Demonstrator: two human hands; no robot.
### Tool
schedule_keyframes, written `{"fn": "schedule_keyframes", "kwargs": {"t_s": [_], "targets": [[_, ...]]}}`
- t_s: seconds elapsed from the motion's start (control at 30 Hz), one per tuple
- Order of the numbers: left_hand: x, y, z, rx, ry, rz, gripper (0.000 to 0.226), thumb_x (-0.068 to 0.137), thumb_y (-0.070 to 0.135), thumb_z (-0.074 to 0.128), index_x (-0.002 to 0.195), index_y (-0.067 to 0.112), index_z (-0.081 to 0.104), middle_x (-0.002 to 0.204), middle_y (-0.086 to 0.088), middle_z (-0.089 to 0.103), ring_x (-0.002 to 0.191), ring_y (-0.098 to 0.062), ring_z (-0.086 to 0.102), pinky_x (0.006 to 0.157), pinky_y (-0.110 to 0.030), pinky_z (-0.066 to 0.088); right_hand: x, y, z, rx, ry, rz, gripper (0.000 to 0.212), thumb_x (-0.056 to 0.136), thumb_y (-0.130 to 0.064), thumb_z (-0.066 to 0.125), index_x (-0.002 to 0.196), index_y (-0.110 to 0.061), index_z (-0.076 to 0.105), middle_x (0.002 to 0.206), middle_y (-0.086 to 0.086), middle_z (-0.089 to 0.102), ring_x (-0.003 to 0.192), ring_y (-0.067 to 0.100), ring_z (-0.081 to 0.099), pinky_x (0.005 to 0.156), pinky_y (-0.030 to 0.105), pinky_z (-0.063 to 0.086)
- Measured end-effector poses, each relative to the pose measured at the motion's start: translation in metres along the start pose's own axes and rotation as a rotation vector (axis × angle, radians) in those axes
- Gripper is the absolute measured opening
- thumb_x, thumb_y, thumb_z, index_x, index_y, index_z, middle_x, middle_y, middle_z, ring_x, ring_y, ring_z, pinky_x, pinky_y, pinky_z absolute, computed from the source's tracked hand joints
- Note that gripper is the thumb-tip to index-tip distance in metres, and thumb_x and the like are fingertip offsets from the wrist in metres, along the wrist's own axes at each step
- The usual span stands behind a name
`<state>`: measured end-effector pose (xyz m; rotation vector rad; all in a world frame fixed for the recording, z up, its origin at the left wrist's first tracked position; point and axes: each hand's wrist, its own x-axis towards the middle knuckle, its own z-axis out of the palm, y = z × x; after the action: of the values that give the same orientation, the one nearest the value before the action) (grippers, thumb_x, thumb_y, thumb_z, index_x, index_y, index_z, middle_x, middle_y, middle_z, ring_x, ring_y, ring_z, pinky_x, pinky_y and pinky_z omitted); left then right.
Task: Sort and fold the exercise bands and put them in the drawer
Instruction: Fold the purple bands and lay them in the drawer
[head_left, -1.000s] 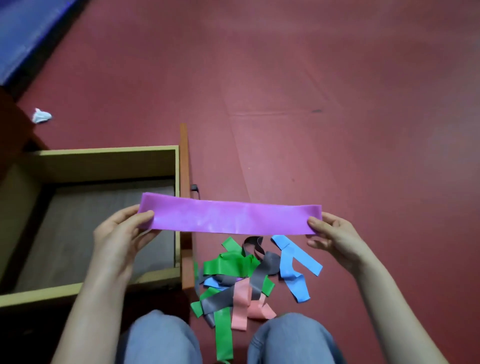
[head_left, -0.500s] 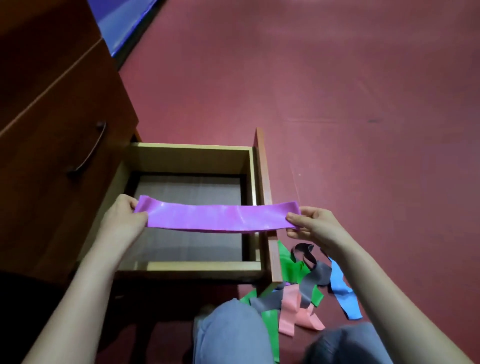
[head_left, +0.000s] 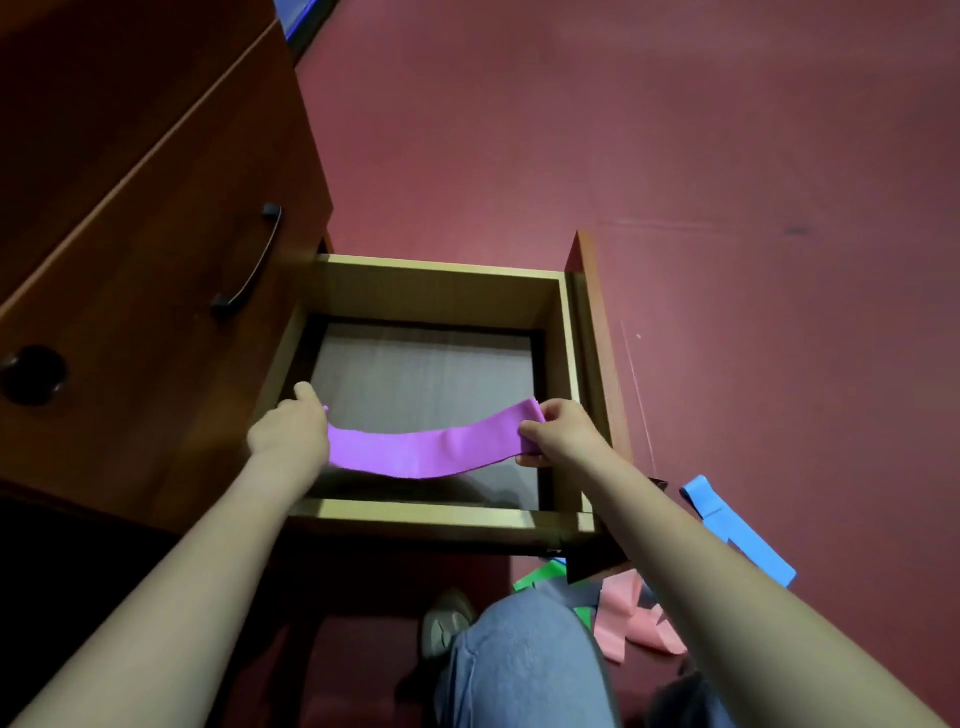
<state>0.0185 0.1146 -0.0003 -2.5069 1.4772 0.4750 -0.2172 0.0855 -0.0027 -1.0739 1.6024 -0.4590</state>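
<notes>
A purple exercise band (head_left: 423, 449) hangs slack inside the open wooden drawer (head_left: 447, 517), just above its grey bottom. My left hand (head_left: 288, 431) grips the band's left end near the drawer's left wall. At the right end, my right hand (head_left: 558, 434) pinches the band between thumb and fingers. On the red floor to the right of the drawer lie a blue band (head_left: 732, 527), a pink band (head_left: 631, 616) and a green band (head_left: 543, 574), partly hidden by my right arm and knee.
A brown cabinet (head_left: 130, 234) with a dark handle (head_left: 249, 260) rises to the left of the drawer. The drawer's front panel (head_left: 597, 338) stands at the right. My jeans-clad knee (head_left: 524, 660) and a shoe (head_left: 444, 621) are below. Red floor (head_left: 675, 156) spreads beyond.
Both hands have carried the purple band left and down from over the floor pile into the drawer. The band went from stretched flat to sagging as my hands came closer together.
</notes>
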Motion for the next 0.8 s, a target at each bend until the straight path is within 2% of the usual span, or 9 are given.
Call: {"fn": "schedule_keyframes", "kwargs": {"t_s": [0.1,0.17,0.23,0.3,0.43,0.5,0.57,0.67,0.8], "targets": [[0.011,-0.013,0.016,-0.008,-0.030,-0.017,0.035,0.089,-0.002,0.038,0.123,-0.002,0.027,0.119,-0.027,0.053,0.109,-0.039,0.053,0.078,-0.041,0.041,0.014,0.012,0.016,-0.040,-0.010,0.077,0.027,0.091,-0.003,0.048,0.118,-0.002,0.048,0.118,0.019,0.054,0.092,0.026,0.061,0.055,0.021,0.054],[0.019,-0.020,0.023,-0.049,-0.081,-0.036,0.042,0.089,-0.006,0.035,0.129,-0.004,0.023,0.121,-0.030,0.051,0.111,-0.040,0.051,0.086,-0.042,0.040,0.023,0.021,0.023,-0.078,-0.018,0.142,0.028,0.090,-0.003,0.049,0.119,-0.001,0.048,0.121,0.019,0.053,0.102,0.031,0.061,0.055,0.025,0.055],[0.026,-0.025,0.029,-0.031,-0.171,-0.075,0.046,0.092,-0.002,0.029,0.136,-0.006,0.016,0.133,-0.030,0.042,0.124,-0.037,0.042,0.103,-0.042,0.030,0.031,0.029,0.027,-0.137,-0.023,0.198,0.027,0.089,-0.002,0.050,0.116,0.000,0.049,0.120,0.021,0.053,0.096,0.033,0.062,0.047,0.025,0.054],[0.029,-0.027,0.034,0.002,-0.225,-0.104,0.046,0.094,0.000,0.026,0.137,-0.010,0.013,0.140,-0.028,0.035,0.130,-0.034,0.036,0.108,-0.039,0.023,0.038,0.035,0.031,-0.199,-0.030,0.243,0.026,0.088,0.000,0.051,0.114,0.001,0.050,0.114,0.020,0.052,0.086,0.032,0.060,0.040,0.025,0.051],[0.030,-0.031,0.045,-0.004,-0.264,-0.127,0.051,0.089,-0.004,0.035,0.136,-0.008,0.013,0.136,-0.026,0.040,0.126,-0.035,0.042,0.102,-0.038,0.034,0.044,0.049,0.036,-0.380,-0.055,0.264,0.025,0.086,-0.002,0.053,0.110,-0.002,0.053,0.105,0.016,0.051,0.094,0.034,0.062,0.053,0.031,0.056],[0.032,-0.031,0.047,0.011,-0.274,-0.109,0.055,0.088,-0.004,0.039,0.136,-0.005,0.013,0.135,-0.025,0.041,0.124,-0.035,0.043,0.099,-0.039,0.037,0.046,0.053,0.037,-0.581,-0.071,0.210,0.032,0.087,-0.009,0.054,0.118,-0.004,0.051,0.115,0.016,0.056,0.107,0.031,0.058,0.078,0.033,0.053],[0.034,-0.031,0.046,0.040,-0.282,-0.102,0.055,0.087,-0.005,0.040,0.136,-0.004,0.014,0.134,-0.025,0.042,0.123,-0.035,0.044,0.097,-0.038,0.039,0.046,0.053,0.038,-0.757,-0.088,0.185,0.036,0.088,-0.016,0.054,0.122,-0.004,0.049,0.123,0.014,0.056,0.113,0.028,0.054,0.090,0.032,0.045],[0.034,-0.031,0.046,0.067,-0.289,-0.081,0.052,0.087,-0.006,0.038,0.135,-0.004,0.017,0.134,-0.024,0.043,0.123,-0.034,0.045,0.096,-0.037,0.040,0.045,0.052,0.041,-0.894,-0.120,0.236,0.045,0.085,-0.020,0.057,0.124,-0.002,0.045,0.126,0.015,0.054,0.114,0.028,0.055,0.088,0.030,0.046],[0.030,-0.032,0.044,0.177,-0.230,-0.007,0.051,0.088,-0.002,0.037,0.136,-0.002,0.018,0.134,-0.021,0.044,0.123,-0.031,0.046,0.094,-0.033,0.041,0.042,0.054,0.044,-0.905,-0.107,0.270,0.065,0.081,-0.020,0.062,0.133,-0.002,0.026,0.131,0.015,0.048,0.118,0.030,0.051,0.089,0.032,0.045]]}}
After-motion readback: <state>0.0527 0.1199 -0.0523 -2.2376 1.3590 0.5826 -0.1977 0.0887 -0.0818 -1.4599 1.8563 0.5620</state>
